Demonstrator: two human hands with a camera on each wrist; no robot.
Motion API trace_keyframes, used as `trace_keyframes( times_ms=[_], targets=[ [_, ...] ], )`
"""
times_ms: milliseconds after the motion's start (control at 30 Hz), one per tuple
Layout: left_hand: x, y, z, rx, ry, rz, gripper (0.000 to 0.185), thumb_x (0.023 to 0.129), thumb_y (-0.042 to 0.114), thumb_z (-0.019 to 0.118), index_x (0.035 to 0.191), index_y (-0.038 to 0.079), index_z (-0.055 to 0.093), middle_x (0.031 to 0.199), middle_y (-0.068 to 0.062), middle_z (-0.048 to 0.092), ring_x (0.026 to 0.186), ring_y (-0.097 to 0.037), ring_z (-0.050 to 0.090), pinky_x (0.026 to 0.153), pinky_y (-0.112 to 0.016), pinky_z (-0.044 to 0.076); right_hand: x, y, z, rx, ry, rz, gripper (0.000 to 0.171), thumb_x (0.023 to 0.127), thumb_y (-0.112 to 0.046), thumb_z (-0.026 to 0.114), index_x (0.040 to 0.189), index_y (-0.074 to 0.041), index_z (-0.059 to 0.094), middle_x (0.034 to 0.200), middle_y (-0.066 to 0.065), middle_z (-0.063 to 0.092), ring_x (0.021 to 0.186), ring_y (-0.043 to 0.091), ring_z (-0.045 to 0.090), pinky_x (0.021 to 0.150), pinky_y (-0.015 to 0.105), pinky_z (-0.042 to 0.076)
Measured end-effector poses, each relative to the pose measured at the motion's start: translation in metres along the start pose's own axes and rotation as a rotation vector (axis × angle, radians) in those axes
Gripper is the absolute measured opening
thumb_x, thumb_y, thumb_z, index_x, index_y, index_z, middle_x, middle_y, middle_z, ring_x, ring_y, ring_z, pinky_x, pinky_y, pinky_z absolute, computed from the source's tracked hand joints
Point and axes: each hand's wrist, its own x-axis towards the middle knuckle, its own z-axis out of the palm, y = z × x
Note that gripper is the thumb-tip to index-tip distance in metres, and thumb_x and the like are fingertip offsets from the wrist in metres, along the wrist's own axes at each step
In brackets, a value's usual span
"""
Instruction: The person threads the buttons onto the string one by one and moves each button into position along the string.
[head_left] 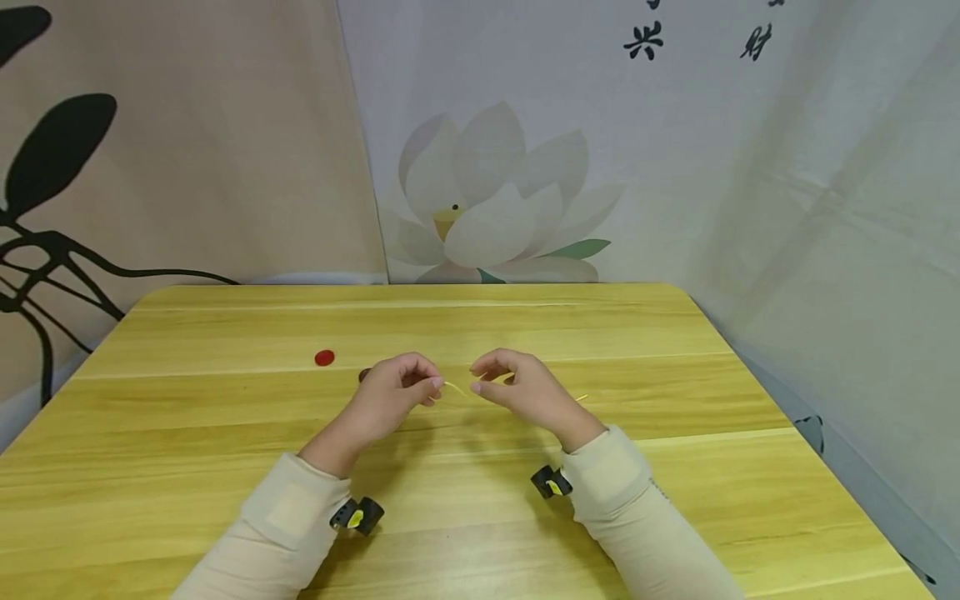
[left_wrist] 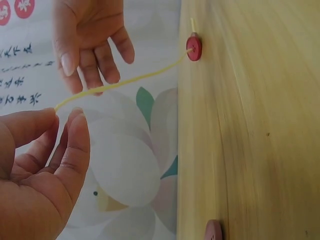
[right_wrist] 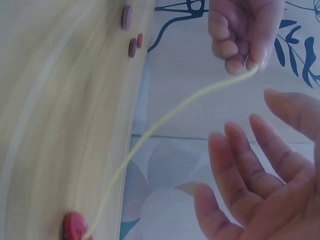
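My left hand (head_left: 395,390) pinches one end of a thin yellow cord (left_wrist: 135,79) between thumb and fingertip, above the table. From there the cord slants down to a red button (left_wrist: 194,48) on the tabletop and passes through one of its holes. A short piece of cord sticks out beyond that button. My right hand (head_left: 525,392) hovers beside the cord, fingers spread and loosely bent, holding nothing. In the head view this hand hides the threaded button.
On the left of the wooden table (head_left: 480,533) lie another red button (head_left: 324,357) and a dark brown button (head_left: 364,374), partly behind my left hand. A purplish button (right_wrist: 127,17) shows in the right wrist view. A printed curtain (head_left: 525,67) hangs behind the table's far edge.
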Motion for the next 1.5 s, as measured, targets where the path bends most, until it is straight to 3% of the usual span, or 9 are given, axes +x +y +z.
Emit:
trace_keyframes(
  times_ms=[200,433,700,1033,1333,1500],
  targets=[
    [0.001,0.002,0.003,-0.007,-0.003,-0.004,0.013,0.098,0.009,0.056,0.101,-0.003,0.06,0.092,-0.01,0.064,0.085,-0.021,0.063,0.084,-0.046,0.053,0.001,-0.003,0.008,0.011,-0.009,-0.027,0.024,0.093,-0.019,0.065,0.113,-0.006,0.066,0.113,0.008,0.066,0.102,0.019,0.058,0.09,0.041,0.045],
    [0.0,0.001,0.005,-0.003,-0.007,-0.013,0.011,0.097,0.011,0.058,0.099,0.001,0.061,0.091,-0.009,0.064,0.083,-0.019,0.063,0.083,-0.045,0.053,0.003,-0.004,0.017,0.002,-0.032,-0.043,0.018,0.093,-0.023,0.066,0.106,-0.011,0.068,0.102,-0.001,0.066,0.096,0.014,0.058,0.086,0.037,0.046],
    [-0.001,0.001,0.006,0.013,-0.028,0.002,0.012,0.097,0.013,0.058,0.099,0.002,0.062,0.089,-0.008,0.063,0.083,-0.021,0.062,0.082,-0.046,0.052,0.0,-0.009,0.021,0.003,-0.045,-0.054,0.014,0.095,-0.024,0.064,0.1,-0.012,0.069,0.093,-0.003,0.065,0.089,0.012,0.057,0.087,0.036,0.046],
    [-0.001,0.0,0.006,0.027,-0.031,0.006,0.01,0.097,0.011,0.059,0.099,0.002,0.062,0.086,-0.007,0.063,0.079,-0.02,0.062,0.079,-0.045,0.052,-0.001,-0.008,0.022,0.021,-0.057,-0.071,0.016,0.096,-0.018,0.061,0.102,-0.005,0.068,0.094,-0.001,0.064,0.088,0.014,0.057,0.082,0.033,0.048],
    [-0.003,-0.003,-0.001,0.041,-0.014,-0.01,0.012,0.097,0.014,0.059,0.102,0.003,0.062,0.089,-0.008,0.063,0.082,-0.022,0.063,0.08,-0.043,0.053,-0.002,-0.008,0.02,0.009,-0.054,-0.05,0.015,0.096,-0.018,0.061,0.101,-0.006,0.067,0.091,-0.001,0.063,0.084,0.014,0.056,0.078,0.032,0.048],
    [-0.004,-0.004,-0.009,0.005,-0.012,-0.044,0.015,0.097,0.015,0.059,0.105,0.002,0.06,0.092,-0.013,0.062,0.086,-0.03,0.06,0.059,-0.033,0.05,-0.001,-0.008,0.019,0.004,-0.058,-0.039,0.015,0.096,-0.018,0.061,0.102,-0.006,0.067,0.091,-0.001,0.063,0.081,0.014,0.056,0.074,0.03,0.048]
  ],
)
